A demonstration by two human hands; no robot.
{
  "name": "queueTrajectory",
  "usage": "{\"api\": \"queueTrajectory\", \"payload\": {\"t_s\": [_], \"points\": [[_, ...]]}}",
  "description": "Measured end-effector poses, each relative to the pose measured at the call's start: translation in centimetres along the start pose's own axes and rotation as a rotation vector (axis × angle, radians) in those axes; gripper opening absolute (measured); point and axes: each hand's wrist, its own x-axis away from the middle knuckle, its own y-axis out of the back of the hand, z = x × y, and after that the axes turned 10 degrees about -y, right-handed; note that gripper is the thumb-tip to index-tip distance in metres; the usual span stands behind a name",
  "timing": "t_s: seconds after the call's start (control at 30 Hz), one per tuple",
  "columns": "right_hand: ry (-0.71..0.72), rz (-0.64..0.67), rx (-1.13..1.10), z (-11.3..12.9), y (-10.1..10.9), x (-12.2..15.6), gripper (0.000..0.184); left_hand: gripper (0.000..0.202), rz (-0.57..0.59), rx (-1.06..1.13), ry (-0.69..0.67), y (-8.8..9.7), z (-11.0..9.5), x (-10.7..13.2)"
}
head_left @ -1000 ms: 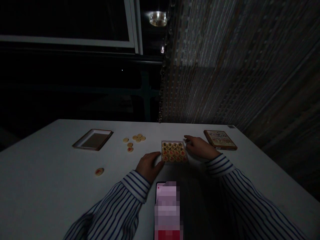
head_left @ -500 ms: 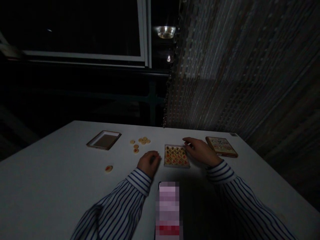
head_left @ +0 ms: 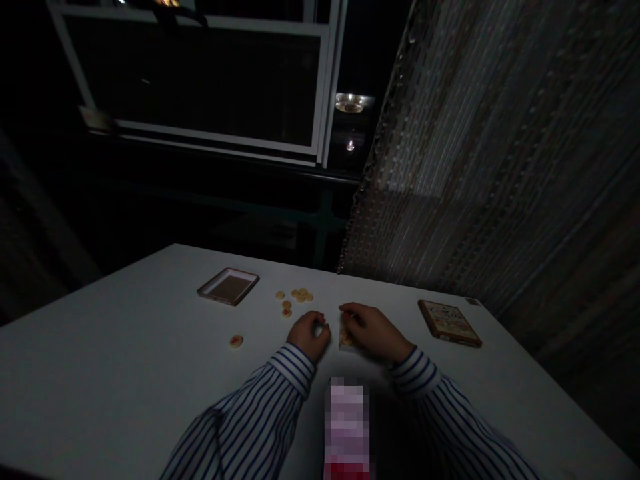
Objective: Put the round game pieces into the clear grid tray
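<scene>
My left hand (head_left: 310,337) is just left of a small tray, its fingers curled toward the thumb with a small gap showing. Anything pinched there is too small and dark to make out. Over the tray (head_left: 346,347) reaches my right hand (head_left: 375,331), fingers stretched left and apart from the thumb, nothing visible in it. It hides most of the round Chinese chess pieces (head_left: 346,333) inside. Loose chess pieces (head_left: 302,293) lie in a cluster beyond my left hand. One red-marked piece (head_left: 236,341) sits alone farther left.
An upturned box lid (head_left: 230,287) lies at the table's back left. A printed flat box (head_left: 449,323) is at the right. A blurred-out phone-like object (head_left: 347,427) stands at the near edge of the white table (head_left: 130,373). A bead curtain (head_left: 450,167) hangs behind.
My right hand has moved left, from the tray's right side to over it, covering most of the pieces. My left hand stays curled beside the tray. The camera view has shifted.
</scene>
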Motion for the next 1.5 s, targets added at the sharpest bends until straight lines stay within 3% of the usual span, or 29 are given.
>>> {"api": "queueTrajectory", "payload": {"t_s": [0.2, 0.43, 0.53, 0.8, 0.97, 1.17, 1.5], "points": [[-0.023, 0.017, 0.008, 1.7, -1.3, -1.0, 0.033, 0.009, -0.035, -0.007, 0.065, 0.7, 0.0, -0.3], [-0.109, -0.188, 0.006, 2.3, -4.3, -1.8, 0.033, 0.009, -0.058, -0.017, 0.098, 1.5, 0.1, -0.5], [-0.075, -0.255, -0.005, 2.2, -5.4, -1.6, 0.035, 0.008, -0.058, -0.026, 0.103, 1.8, 0.0, -0.5], [-0.017, -0.221, 0.021, 2.1, -6.2, -0.8, 0.033, 0.008, -0.046, -0.065, 0.132, 3.0, -0.6, -0.3], [-0.029, -0.222, 0.014, 1.7, -6.2, -1.0, 0.033, 0.008, 0.016, -0.090, 0.135, 5.1, -0.7, 0.1], [-0.016, -0.219, 0.021, 1.7, -6.1, -1.0, 0.033, 0.012, 0.013, -0.135, 0.106, 8.6, -0.2, 0.6], [-0.021, -0.172, 0.054, 2.1, -6.1, -0.9, 0.033, 0.019, -0.149, -0.250, 0.192, 13.8, 3.5, 2.0]]}}
